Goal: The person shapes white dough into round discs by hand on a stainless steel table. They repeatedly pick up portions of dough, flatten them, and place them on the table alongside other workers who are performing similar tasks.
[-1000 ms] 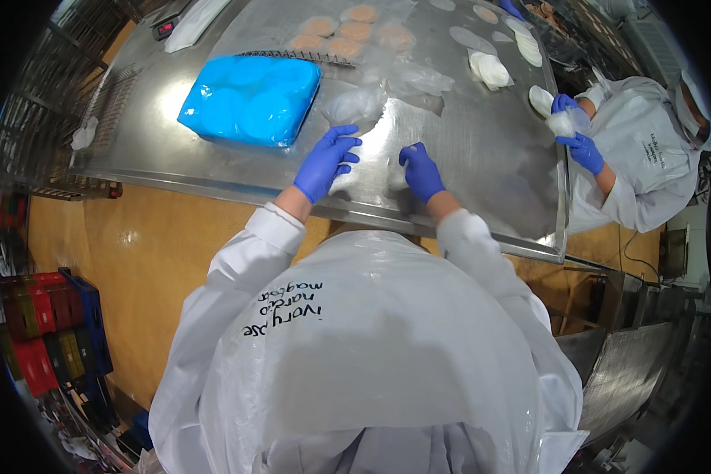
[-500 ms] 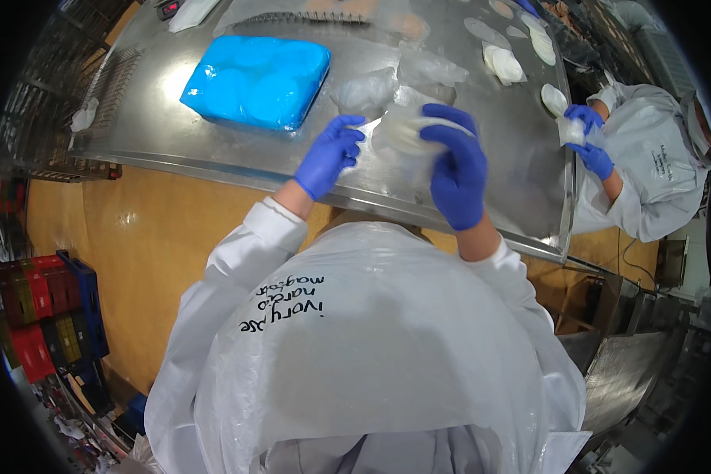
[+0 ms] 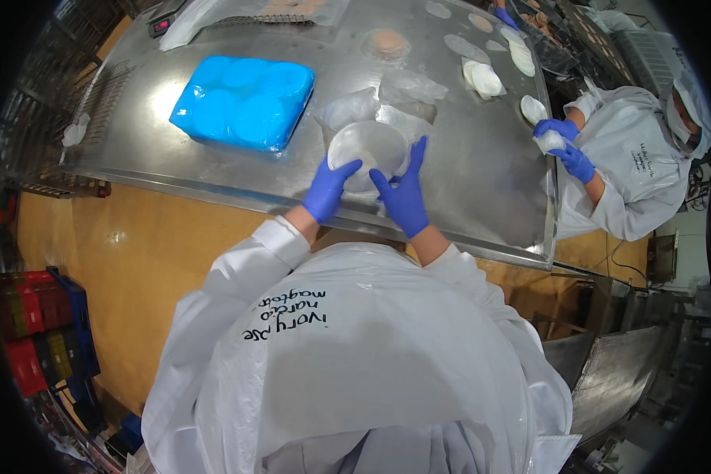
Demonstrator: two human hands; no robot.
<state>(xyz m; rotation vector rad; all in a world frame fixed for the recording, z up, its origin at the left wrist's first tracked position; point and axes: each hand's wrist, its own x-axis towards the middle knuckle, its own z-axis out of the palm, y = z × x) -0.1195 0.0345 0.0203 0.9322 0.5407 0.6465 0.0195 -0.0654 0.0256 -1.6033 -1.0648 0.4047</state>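
White disc (image 3: 363,141) between hands: left hand (image 3: 325,192) thumb inward, right hand (image 3: 405,201) splayed.

The tabletop (image 3: 486,178) is shiny metal, the upper-left pack (image 3: 241,103) glossy plastic, the central disc (image 3: 365,141) smooth and translucent, the lower-centre apron (image 3: 371,316) glossy plastic.

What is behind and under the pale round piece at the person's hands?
Behind the pale round piece, crumpled clear plastic lies on the metal table. Whatever is directly beneath is mostly covered; I cannot tell.

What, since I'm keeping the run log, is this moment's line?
left hand: holds pale disc, left edge | right hand: at disc's right edge | blue pack: on table
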